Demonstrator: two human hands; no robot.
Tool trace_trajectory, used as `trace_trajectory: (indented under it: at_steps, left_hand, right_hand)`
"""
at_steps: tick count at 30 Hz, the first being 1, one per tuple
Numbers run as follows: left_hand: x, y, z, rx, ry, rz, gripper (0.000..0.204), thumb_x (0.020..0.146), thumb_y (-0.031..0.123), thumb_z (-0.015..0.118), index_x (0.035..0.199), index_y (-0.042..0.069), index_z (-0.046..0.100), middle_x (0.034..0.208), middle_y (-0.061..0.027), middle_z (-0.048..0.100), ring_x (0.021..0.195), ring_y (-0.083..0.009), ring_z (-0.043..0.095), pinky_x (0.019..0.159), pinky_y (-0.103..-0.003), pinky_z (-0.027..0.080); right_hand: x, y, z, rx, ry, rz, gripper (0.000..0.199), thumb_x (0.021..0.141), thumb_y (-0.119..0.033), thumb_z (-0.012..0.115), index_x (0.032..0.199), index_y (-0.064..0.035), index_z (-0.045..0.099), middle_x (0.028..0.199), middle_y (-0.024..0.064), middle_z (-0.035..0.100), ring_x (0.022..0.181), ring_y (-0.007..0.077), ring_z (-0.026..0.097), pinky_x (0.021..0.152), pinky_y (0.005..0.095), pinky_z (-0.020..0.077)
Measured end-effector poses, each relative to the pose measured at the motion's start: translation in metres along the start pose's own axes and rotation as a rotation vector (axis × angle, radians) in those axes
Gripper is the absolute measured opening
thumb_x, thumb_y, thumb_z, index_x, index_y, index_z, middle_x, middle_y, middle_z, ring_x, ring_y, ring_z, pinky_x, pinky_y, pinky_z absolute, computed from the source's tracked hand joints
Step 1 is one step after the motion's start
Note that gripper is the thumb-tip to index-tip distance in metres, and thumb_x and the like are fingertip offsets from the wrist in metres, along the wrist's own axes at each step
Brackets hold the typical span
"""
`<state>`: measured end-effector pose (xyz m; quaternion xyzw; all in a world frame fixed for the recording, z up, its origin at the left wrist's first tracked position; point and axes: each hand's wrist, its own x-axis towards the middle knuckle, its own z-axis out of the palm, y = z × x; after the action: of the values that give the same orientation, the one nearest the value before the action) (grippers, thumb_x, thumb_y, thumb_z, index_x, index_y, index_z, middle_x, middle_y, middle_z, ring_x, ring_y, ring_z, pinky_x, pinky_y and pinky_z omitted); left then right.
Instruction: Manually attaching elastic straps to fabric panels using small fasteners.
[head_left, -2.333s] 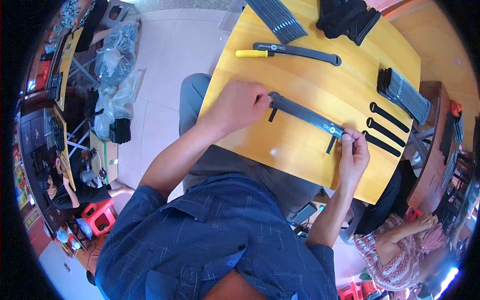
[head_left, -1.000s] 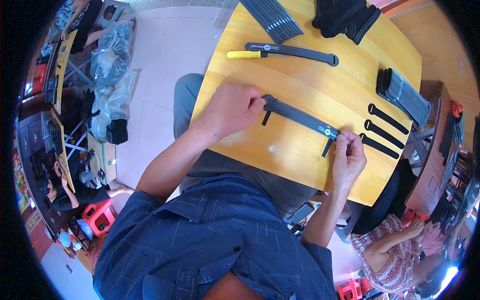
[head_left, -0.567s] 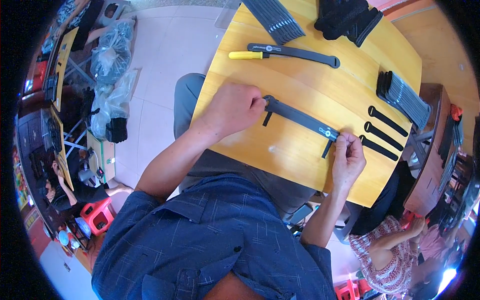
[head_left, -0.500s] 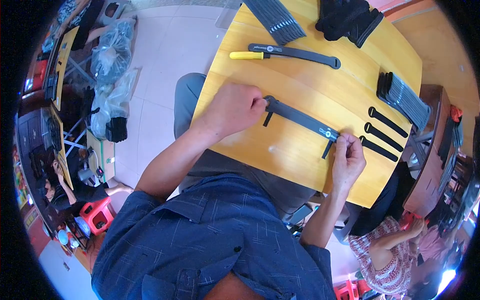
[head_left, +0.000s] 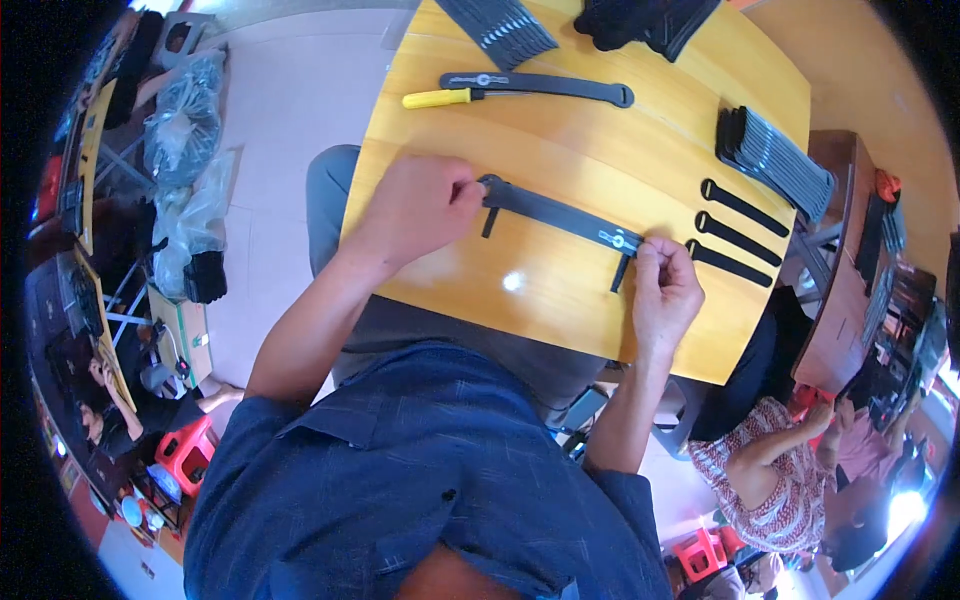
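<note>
A dark grey strap with a small white print (head_left: 565, 217) lies stretched on a slant across the yellow table. My left hand (head_left: 425, 205) is closed in a pinch at its left end. At its right end, my right hand (head_left: 668, 290) pinches the tip between thumb and fingers. Two short black strips stick out toward me from under it, a left strip (head_left: 490, 222) and a right strip (head_left: 620, 272). Beyond it lie another grey strap (head_left: 560, 88) with a slotted end and a yellow-handled screwdriver-like tool (head_left: 437, 98).
Three short black straps (head_left: 735, 236) lie to the right of my right hand. A stack of grey straps (head_left: 775, 160) sits behind them, another stack (head_left: 500, 30) at the far edge beside a black cloth-like bundle (head_left: 645, 25). Other people (head_left: 770, 470) sit at both sides.
The whole view has shifted, so the table and hands appear farther left and slightly higher. Both hands keep their pinch at the strap's ends.
</note>
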<state>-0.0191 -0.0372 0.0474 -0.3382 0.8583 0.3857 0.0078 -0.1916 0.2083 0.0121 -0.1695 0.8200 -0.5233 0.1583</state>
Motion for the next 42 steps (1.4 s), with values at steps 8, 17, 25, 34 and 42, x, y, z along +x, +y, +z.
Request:
trace_trajectory:
  at_steps: [8, 17, 25, 34, 42]
  left_hand:
    - [0.001, 0.001, 0.002, 0.04, 0.014, 0.047, 0.025, 0.09, 0.02, 0.063, 0.075, 0.001, 0.068, 0.071, -0.0212, 0.065, 0.068, -0.0404, 0.065, 0.063, -0.048, 0.05]
    - [0.001, -0.004, 0.003, 0.057, 0.065, 0.07, 0.026, 0.09, 0.021, 0.064, 0.074, 0.001, 0.067, 0.072, -0.0217, 0.065, 0.069, -0.0402, 0.065, 0.063, -0.048, 0.05]
    - [0.0, -0.002, 0.002, 0.029, 0.005, 0.062, 0.025, 0.089, 0.021, 0.064, 0.074, 0.001, 0.067, 0.076, -0.021, 0.066, 0.071, -0.0393, 0.065, 0.063, -0.048, 0.049]
    - [0.002, -0.008, 0.008, 0.085, 0.067, 0.088, 0.025, 0.088, 0.022, 0.064, 0.074, 0.002, 0.067, 0.078, -0.02, 0.068, 0.075, -0.0397, 0.066, 0.068, -0.051, 0.051]
    - [0.003, -0.01, 0.01, 0.106, 0.054, 0.064, 0.024, 0.089, 0.024, 0.064, 0.078, 0.003, 0.069, 0.082, -0.0197, 0.069, 0.079, -0.0399, 0.067, 0.071, -0.051, 0.052]
  right_hand:
    - [0.002, -0.006, -0.001, -0.114, 0.033, -0.025, 0.006, 0.095, -0.009, 0.071, 0.094, -0.0024, 0.07, 0.071, -0.002, 0.065, 0.062, 0.0025, 0.055, 0.057, 0.0199, 0.0455]
    - [0.002, -0.006, 0.004, -0.147, 0.049, -0.051, 0.006, 0.093, -0.008, 0.072, 0.091, -0.003, 0.07, 0.069, -0.0017, 0.064, 0.061, 0.0028, 0.055, 0.056, 0.0207, 0.0459]
    - [0.001, -0.009, 0.003, -0.226, 0.061, -0.041, 0.008, 0.094, -0.01, 0.073, 0.089, -0.0045, 0.069, 0.07, -0.0053, 0.062, 0.063, 0.0009, 0.052, 0.06, 0.0187, 0.0441]
    - [0.002, -0.008, 0.003, -0.22, 0.073, -0.113, 0.007, 0.09, -0.009, 0.073, 0.088, -0.0036, 0.068, 0.067, 0.0011, 0.065, 0.058, 0.0069, 0.057, 0.057, 0.0238, 0.0481]
    - [0.004, -0.006, 0.004, -0.228, 0.087, -0.1, 0.009, 0.088, -0.011, 0.073, 0.087, -0.0045, 0.067, 0.063, 0.0041, 0.064, 0.057, 0.01, 0.059, 0.058, 0.028, 0.0495]
